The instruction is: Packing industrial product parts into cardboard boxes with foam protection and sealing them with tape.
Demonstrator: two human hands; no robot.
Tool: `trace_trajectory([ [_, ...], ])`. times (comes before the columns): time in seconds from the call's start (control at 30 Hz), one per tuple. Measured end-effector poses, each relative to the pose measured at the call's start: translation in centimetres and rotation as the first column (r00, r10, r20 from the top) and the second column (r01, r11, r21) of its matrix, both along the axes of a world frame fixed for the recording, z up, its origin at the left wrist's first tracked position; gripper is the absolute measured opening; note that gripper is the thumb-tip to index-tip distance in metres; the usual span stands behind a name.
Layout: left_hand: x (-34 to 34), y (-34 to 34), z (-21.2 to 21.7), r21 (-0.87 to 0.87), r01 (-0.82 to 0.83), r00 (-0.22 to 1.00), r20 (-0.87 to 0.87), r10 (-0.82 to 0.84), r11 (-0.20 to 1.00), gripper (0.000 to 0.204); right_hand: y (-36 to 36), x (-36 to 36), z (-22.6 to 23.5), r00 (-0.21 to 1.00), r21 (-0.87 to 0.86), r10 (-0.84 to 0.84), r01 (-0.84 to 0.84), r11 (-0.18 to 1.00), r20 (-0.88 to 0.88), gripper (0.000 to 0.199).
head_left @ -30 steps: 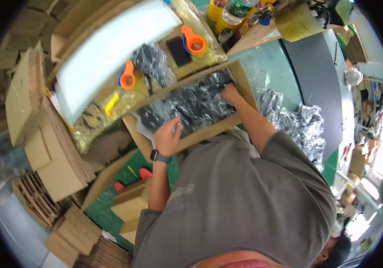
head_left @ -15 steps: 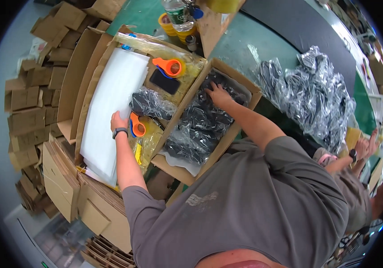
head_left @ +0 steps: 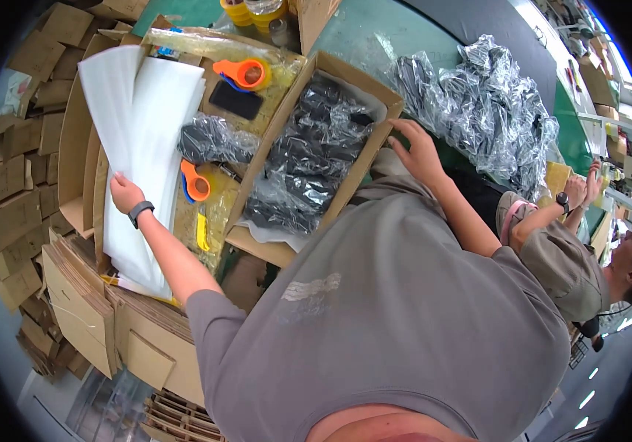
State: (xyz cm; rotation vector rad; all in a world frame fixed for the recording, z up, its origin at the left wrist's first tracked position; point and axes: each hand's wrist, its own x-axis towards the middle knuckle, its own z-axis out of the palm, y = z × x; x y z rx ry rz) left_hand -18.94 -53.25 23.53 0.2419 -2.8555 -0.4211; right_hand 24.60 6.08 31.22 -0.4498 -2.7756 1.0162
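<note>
My left hand (head_left: 126,193) pinches the edge of a white foam sheet (head_left: 109,103), which is peeled up and fanned out to the left of a stack of white foam sheets (head_left: 165,140). The stack lies in a wide, open cardboard box. To its right is a narrow cardboard box (head_left: 258,243), holding several black items in clear plastic bags (head_left: 301,162) over a pale liner. My right hand (head_left: 417,149) is at this box's right rim, fingers stretched out. Whether the fingertips touch the cardboard I cannot tell.
Beside the foam lie orange tape dispensers (head_left: 242,72), a black phone (head_left: 235,100), a bagged black item (head_left: 213,140) and a yellow cutter (head_left: 202,230). A heap of bagged items (head_left: 485,110) covers the bench at right. Another person (head_left: 574,258) works beyond it. Flattened cardboard (head_left: 80,302) stands lower left.
My left hand has drawn one foam sheet leftward off the stack. My right hand has left the inside of the narrow box for its right rim. The whole view has shifted.
</note>
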Motion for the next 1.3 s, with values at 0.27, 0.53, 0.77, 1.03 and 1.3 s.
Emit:
trace_trajectory([
  [0.27,27.6,26.2,8.4,0.382,0.512,0.546,0.546,-0.635,0.769,0.027,-0.4,-3.4,10.0,0.976,-0.342,0.18,-0.13,0.931,0.121,0.043],
  [0.53,36.4,33.1,-5.6,0.564,0.43,0.489,0.511,-0.707,0.705,0.073,-7.4,-11.4,11.3,0.47,-0.491,0.875,-0.738,0.463,0.119,0.073],
  [0.77,38.6,27.3,-1.2,0.187,-0.261,0.748,0.659,0.076,0.947,0.108,-1.8,-18.0,-5.0,0.576,0.096,0.423,-0.662,0.743,0.699,0.117],
  [1.03,40.4,21.0,-10.7,0.001,-0.352,0.621,0.748,0.233,0.936,0.153,1.8,-19.9,-18.0,0.501,-0.044,0.381,-0.56,0.827,0.777,0.137],
  [1.3,39.3,18.3,-13.0,0.129,-0.417,0.645,0.74,0.193,0.899,0.16,2.5,-22.4,-21.4,0.431,-0.018,0.257,-0.485,0.875,0.865,0.149],
])
